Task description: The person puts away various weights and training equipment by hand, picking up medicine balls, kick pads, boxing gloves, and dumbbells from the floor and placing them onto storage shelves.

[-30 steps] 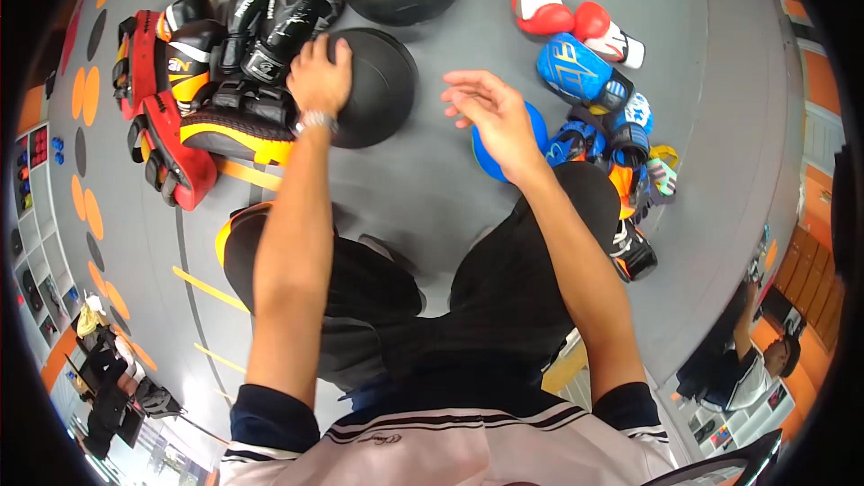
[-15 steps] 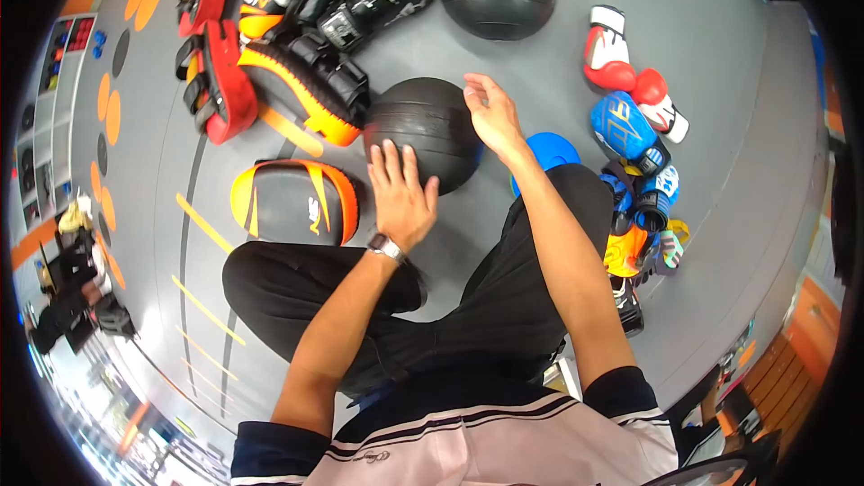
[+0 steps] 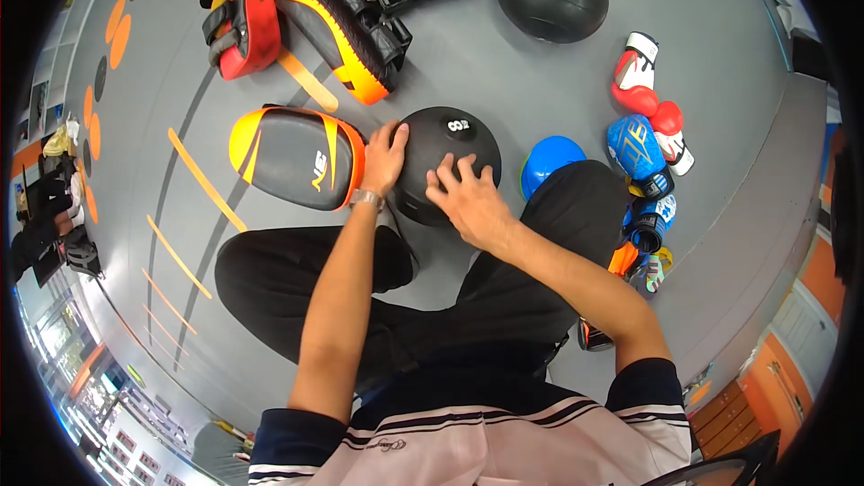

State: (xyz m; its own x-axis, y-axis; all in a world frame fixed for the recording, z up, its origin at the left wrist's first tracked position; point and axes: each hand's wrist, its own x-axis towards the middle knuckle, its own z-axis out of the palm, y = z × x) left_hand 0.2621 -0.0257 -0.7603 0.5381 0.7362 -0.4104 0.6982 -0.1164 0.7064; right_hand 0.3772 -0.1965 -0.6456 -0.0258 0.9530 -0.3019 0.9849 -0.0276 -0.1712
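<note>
One black medicine ball (image 3: 438, 141) lies between the left hand (image 3: 386, 162), fingers stretched along its side, and the right hand (image 3: 475, 205), fingers spread over it; a black-and-orange strike pad (image 3: 288, 159) sits just outside the left hand.

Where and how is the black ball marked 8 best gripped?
Probably by both flanks, at the widest part: left hand from the left, right hand from the right. The black ball is round and shows no handle, so opposed palms should steady it. Grey floor shows on its right, leaving room there.
</note>
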